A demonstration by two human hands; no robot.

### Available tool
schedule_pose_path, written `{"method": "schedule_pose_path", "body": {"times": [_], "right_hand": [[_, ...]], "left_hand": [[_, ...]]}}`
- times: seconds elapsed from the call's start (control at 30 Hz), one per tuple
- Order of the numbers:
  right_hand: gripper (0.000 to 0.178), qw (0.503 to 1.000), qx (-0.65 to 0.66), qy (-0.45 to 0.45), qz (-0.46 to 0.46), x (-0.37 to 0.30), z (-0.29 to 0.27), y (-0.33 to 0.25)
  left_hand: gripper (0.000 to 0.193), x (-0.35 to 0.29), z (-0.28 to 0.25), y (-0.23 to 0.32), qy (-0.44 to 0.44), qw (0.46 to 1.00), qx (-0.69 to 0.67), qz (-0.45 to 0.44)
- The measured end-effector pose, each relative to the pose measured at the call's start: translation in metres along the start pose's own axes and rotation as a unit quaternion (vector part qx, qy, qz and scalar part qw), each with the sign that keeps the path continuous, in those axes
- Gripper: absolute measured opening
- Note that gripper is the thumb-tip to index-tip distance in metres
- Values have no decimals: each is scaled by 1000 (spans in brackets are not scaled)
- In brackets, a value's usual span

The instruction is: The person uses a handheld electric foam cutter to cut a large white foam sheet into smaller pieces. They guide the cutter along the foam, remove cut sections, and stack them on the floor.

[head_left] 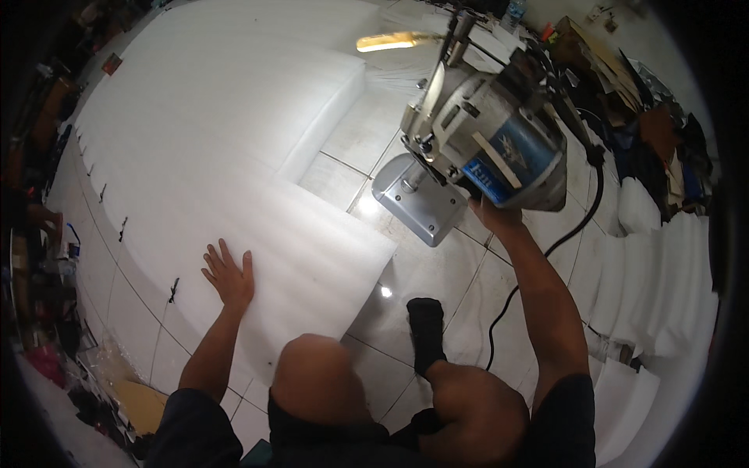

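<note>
My left hand lies flat with spread fingers on thick white foam sheeting, near its left edge. The foam's right side has a stepped, cut-out outline with an upright cut face. To the right of it stands an electric straight-knife cutting machine, with a grey and blue motor body and a metal base plate. A yellowish handle juts from its far side. My right hand reaches in under the motor and grips the machine; its fingers are mostly hidden. Whether the base plate touches the floor I cannot tell.
A black cable loops from the machine across the tiled floor. White foam pieces are stacked at the right, below piled scraps. Clutter lines the left side, where another person's hand seems to show. My socked foot rests between.
</note>
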State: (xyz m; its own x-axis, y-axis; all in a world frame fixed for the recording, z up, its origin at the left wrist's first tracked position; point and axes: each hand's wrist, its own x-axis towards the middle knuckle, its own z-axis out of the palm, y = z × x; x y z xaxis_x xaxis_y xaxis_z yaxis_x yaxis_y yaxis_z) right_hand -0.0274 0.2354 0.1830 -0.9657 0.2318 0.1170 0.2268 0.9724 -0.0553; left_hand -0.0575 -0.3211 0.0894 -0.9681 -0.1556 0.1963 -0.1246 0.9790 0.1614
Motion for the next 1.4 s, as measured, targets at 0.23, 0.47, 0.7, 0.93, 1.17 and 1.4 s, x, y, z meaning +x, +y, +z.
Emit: {"method": "schedule_pose_path", "body": {"times": [0.23,0.47,0.7,0.93,1.17,1.4], "right_hand": [[54,990,-30,112,-82,59,18,-2],[52,965,-29,170,-198,121,22,5],[55,975,-42,99,-192,168,21,-8],[62,896,-64,226,-377,219,21,13],[56,804,-136,255,-519,263,-14,32],[51,730,-113,318,-594,300,-3,-16]], "left_hand": [[72,-12,19,24,11,1000,9,-2],[71,-23,29,50,32,999,-12,2],[74,-38,58,69,77,997,-7,10],[72,-61,78,96,136,991,-15,9],[75,-62,63,123,175,984,-28,12],[68,-78,40,117,249,956,-148,-37]]}}
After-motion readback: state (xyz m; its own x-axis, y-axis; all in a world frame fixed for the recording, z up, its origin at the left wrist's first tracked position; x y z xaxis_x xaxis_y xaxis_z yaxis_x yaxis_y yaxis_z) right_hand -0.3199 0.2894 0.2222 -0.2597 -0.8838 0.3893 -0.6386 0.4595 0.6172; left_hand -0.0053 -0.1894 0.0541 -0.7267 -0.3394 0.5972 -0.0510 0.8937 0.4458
